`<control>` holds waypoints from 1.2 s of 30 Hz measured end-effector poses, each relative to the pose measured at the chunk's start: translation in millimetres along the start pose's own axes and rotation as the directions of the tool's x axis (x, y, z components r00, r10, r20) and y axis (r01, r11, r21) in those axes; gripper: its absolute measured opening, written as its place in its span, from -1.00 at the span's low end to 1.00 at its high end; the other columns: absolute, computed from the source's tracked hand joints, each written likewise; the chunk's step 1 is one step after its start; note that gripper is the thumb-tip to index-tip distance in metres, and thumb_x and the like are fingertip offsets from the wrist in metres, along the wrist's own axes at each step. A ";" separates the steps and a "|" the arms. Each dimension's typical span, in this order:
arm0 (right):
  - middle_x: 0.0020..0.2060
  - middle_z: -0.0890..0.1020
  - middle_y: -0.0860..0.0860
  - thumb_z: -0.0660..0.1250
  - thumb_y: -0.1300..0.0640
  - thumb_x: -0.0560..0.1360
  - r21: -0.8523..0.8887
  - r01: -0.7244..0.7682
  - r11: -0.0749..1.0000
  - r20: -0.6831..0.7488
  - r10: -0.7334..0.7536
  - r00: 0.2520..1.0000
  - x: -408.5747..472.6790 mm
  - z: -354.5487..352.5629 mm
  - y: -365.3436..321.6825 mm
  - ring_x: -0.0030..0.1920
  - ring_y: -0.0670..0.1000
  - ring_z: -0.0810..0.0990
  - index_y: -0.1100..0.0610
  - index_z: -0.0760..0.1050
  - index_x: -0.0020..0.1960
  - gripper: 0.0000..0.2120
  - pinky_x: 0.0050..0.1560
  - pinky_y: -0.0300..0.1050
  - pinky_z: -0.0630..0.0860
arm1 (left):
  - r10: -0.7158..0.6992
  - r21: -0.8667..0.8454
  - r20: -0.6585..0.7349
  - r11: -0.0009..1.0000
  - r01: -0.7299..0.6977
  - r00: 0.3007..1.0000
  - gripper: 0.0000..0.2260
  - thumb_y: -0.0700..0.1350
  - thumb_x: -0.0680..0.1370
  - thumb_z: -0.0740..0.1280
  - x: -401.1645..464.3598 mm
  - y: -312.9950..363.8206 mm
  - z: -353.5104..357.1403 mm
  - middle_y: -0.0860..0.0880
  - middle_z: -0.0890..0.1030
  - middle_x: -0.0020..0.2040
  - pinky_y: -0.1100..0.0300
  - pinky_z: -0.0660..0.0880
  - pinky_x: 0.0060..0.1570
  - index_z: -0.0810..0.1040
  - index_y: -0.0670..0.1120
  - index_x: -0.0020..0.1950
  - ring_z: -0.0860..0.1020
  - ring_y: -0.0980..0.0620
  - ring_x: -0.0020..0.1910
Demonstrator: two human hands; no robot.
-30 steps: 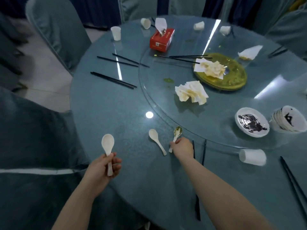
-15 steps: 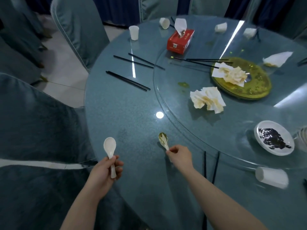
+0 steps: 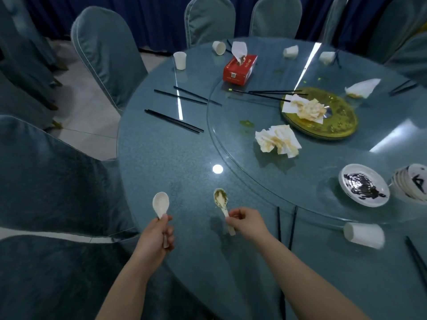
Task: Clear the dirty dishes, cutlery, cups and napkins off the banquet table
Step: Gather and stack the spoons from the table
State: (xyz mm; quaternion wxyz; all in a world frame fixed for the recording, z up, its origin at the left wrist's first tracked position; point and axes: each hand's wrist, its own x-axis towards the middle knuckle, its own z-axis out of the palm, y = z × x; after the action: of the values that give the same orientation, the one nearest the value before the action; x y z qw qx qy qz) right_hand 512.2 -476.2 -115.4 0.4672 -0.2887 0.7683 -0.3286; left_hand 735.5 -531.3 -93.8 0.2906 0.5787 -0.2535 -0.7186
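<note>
My left hand grips the handle of a clean white spoon, bowl pointing up. My right hand pinches the handle of a dirty white spoon smeared green, just above the round glass banquet table. On the glass turntable lie a crumpled stained napkin, a yellow-green plate with another napkin, a white saucer with dark sauce and a stack of small bowls. A paper cup lies on its side near the right.
Black chopsticks lie in pairs at the left, more by my right arm. A red tissue box and paper cups stand at the back. Covered chairs ring the table.
My right hand has lifted the dirty spoon off the table; the clean spoon that lay beside it is gone from view. The view has shifted so the table sits further right.
</note>
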 end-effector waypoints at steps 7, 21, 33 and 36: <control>-0.41 0.59 -0.10 0.41 0.24 0.45 0.277 0.097 0.956 0.053 -0.116 0.992 -61.9 1.4 -20.4 -0.44 -0.13 0.44 0.08 0.64 -0.10 -0.91 -0.34 -0.24 0.40 | 0.024 0.099 0.117 0.994 -0.035 0.993 -0.86 -0.10 0.67 0.09 -21.0 -12.4 51.1 -0.04 0.31 -0.40 0.32 0.23 -0.59 0.38 -0.09 -0.04 0.24 0.11 -0.55; -0.50 0.61 -0.14 0.44 0.23 0.40 0.321 0.198 0.926 -0.274 -0.109 0.955 -115.3 -107.2 15.8 -0.47 -0.27 0.52 0.04 0.58 -0.32 -0.84 -0.39 -0.39 0.41 | 0.085 0.514 0.510 0.767 -0.383 0.856 -0.74 0.03 0.66 0.06 -76.8 -65.2 194.6 -0.02 0.51 -0.15 0.23 0.42 -0.26 0.34 -0.11 0.22 0.48 0.08 -0.22; -0.44 0.61 -0.09 0.36 0.21 0.45 0.434 0.122 0.893 -0.237 -0.018 0.971 -108.1 -247.3 76.7 -0.48 -0.15 0.48 0.12 0.55 -0.22 -0.92 -0.47 -0.34 0.35 | 0.150 0.565 0.614 0.602 -0.564 0.775 -0.80 0.02 0.67 0.03 -103.6 -114.3 339.0 0.01 0.51 -0.09 0.30 0.37 -0.25 0.35 -0.03 0.17 0.45 0.17 -0.19; -0.43 0.59 -0.06 0.37 0.25 0.40 0.457 0.100 0.884 -0.204 -0.005 0.979 -94.9 -273.8 84.8 -0.51 -0.12 0.47 0.15 0.52 -0.14 -0.94 -0.49 -0.29 0.32 | 0.186 0.559 0.647 0.544 -0.626 0.740 -0.76 0.03 0.67 -0.01 -101.6 -120.8 365.6 0.02 0.49 0.00 0.40 0.37 -0.25 0.35 -0.04 0.20 0.46 0.21 -0.10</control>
State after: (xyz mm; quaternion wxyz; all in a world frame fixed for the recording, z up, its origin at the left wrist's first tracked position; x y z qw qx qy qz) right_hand 289.7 -288.3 -35.9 0.4352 -0.1550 0.7014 -0.5428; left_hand 379.0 -364.0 -35.2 0.1115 0.3504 -0.7259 -0.5813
